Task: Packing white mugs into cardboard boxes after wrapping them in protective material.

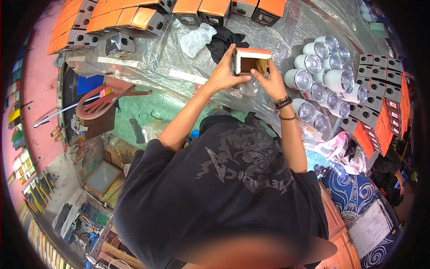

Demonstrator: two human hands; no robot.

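Between my two hands is a small cardboard box with an orange and white rim, its open end towards me and its inside looking empty. My left hand (224, 72) presses on the box's left side, fingers up along it and thumb beneath. On the other side, my right hand (271, 80) grips the right wall (263, 65), with the thumb at the lower edge of the opening. Beaded bracelets circle the right wrist. Just behind the box lie a black cloth (223, 40) and a crumpled translucent plastic bag (198, 39).
Several white cups with clear lids (312, 90) are grouped at right on the plastic-covered table (158, 67). Orange and grey boxes (373, 97) are stacked beyond them; more boxes (124, 16) line the far left. A red plastic chair (97, 104) stands at left. Part of another person (386, 168) shows far right.
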